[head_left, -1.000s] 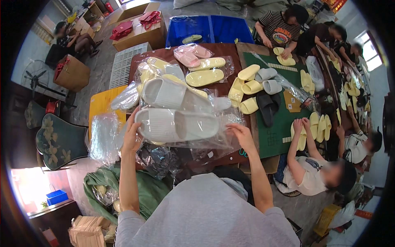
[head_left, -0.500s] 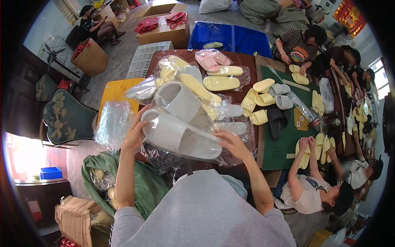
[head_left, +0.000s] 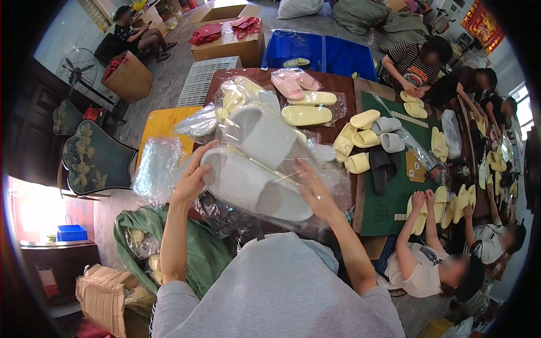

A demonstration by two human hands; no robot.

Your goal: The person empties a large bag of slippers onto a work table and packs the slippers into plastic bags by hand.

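Two light grey slippers in a clear plastic bag hang over the near edge of the table in front of me. My left hand is closed round the left end of the nearer slipper, thumb on top. On the other side, my right hand lies against the clear film near the slipper's right end, its fingers stretched out. Behind the grey pair lie bagged yellow slippers and a bagged pink pair. A stack of clear plastic bags rests to the left on a yellow board.
Loose yellow slippers, grey ones and black ones lie on a green mat to the right. Several people work there. A green sack stands near my left arm; blue bins stand beyond the table.
My right hand has moved from the slipper's end up along the film, and its fingers have straightened. The grey slippers have shifted slightly right; my left hand keeps its hold.
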